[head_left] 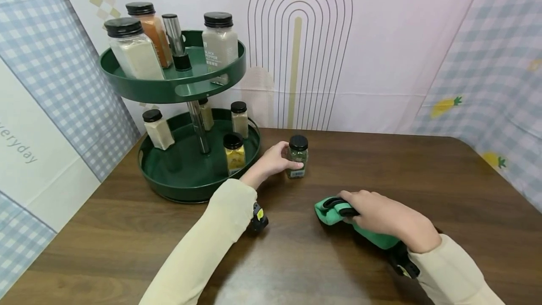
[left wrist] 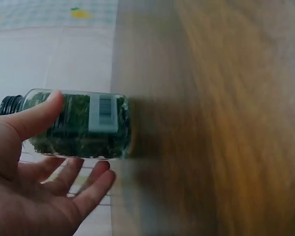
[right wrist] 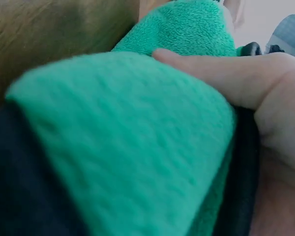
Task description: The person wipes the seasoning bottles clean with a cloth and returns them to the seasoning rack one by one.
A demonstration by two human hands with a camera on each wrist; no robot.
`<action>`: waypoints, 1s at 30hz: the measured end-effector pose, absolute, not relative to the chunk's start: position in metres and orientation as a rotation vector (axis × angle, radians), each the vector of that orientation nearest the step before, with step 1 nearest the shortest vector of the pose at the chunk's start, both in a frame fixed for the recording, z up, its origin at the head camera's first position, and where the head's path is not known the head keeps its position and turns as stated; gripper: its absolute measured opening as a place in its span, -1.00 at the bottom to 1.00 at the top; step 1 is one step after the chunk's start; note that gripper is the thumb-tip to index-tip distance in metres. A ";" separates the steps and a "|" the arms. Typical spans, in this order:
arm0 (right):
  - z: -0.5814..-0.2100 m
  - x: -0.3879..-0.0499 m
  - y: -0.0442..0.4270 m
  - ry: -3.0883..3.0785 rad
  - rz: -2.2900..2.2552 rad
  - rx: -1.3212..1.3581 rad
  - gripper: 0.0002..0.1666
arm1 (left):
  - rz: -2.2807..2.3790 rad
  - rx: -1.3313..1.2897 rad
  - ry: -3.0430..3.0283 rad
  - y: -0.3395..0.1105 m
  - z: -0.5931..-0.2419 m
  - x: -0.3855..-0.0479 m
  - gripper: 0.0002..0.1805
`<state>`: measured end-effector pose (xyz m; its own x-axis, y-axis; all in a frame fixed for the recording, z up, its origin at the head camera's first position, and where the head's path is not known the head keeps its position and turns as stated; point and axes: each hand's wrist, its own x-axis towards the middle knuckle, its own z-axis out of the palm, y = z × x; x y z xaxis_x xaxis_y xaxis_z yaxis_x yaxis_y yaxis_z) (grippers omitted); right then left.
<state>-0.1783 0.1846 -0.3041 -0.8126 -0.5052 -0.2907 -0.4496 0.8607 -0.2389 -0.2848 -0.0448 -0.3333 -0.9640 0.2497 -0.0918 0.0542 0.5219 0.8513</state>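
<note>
Beside the rack, a small jar of green dried herbs with a black lid stands upright on the table. My left hand is around it, thumb across the front of the glass; in the left wrist view the fingers are spread loosely below the jar, apart from it. A barcode label shows on the glass. At the right, my right hand grips a folded green cloth with dark edging, low over the tabletop. In the right wrist view the thumb presses on the fuzzy cloth.
A green two-tier rack stands at the left. Its upper tray bears three large jars, including a black pepper jar; the lower one bears several small jars, a yellow-filled one nearest my left arm. A printed cloth backdrop hangs behind the wooden table.
</note>
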 end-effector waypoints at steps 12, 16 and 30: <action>-0.268 -0.181 0.185 2.974 -0.471 -1.052 -0.39 | 1.753 0.290 2.206 -0.062 -0.316 -0.248 -0.60; -0.249 -0.181 0.181 3.103 -0.625 -1.116 -0.24 | 1.846 0.338 2.003 -0.064 -0.305 -0.230 -0.63; -0.241 -0.164 0.165 3.223 -0.839 -1.404 -0.01 | 1.578 0.588 2.084 -0.055 -0.287 -0.201 -0.46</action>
<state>-0.1639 0.1652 -0.2408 -0.6051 -0.5494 0.5763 -0.7606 0.6128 -0.2143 -0.2008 -0.0551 -0.2868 -0.8038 0.5861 -0.1019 0.0611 0.2518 0.9659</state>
